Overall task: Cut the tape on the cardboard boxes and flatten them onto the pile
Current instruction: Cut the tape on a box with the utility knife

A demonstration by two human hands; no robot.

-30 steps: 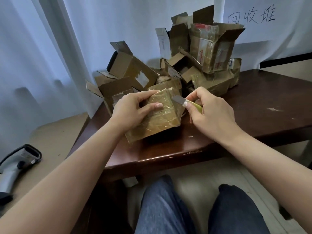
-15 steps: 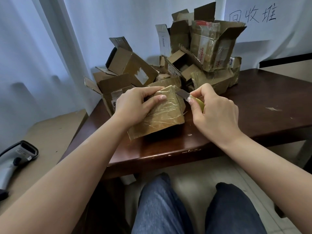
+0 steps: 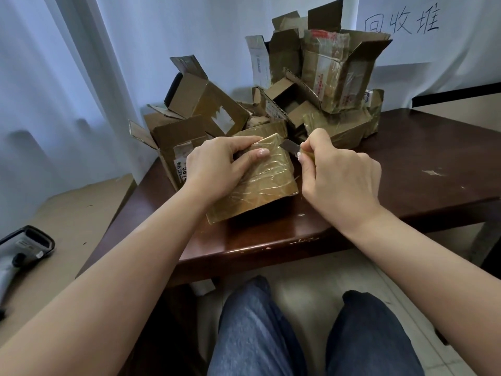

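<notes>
Two knees in dark blue jeans (image 3: pixel 252 329) sat nearest, and a grey barcode scanner (image 3: pixel 25 246) lay off to the left. On the dark wooden tabletop (image 3: pixel 406 185), near its front edge, sat a taped cardboard box (image 3: pixel 260 185), wrapped in crinkled glossy tape. The left hand (image 3: pixel 217 166) gripped its top, fingers curled over the far edge, thumb flat on the tape. The right hand (image 3: pixel 339 175) was closed round a utility knife (image 3: pixel 291 146), its metal blade touching the box's far right corner. Behind, toward the back edge, a pile of opened boxes (image 3: pixel 320 85) stood jumbled below a handwritten paper sign (image 3: pixel 401 23).
</notes>
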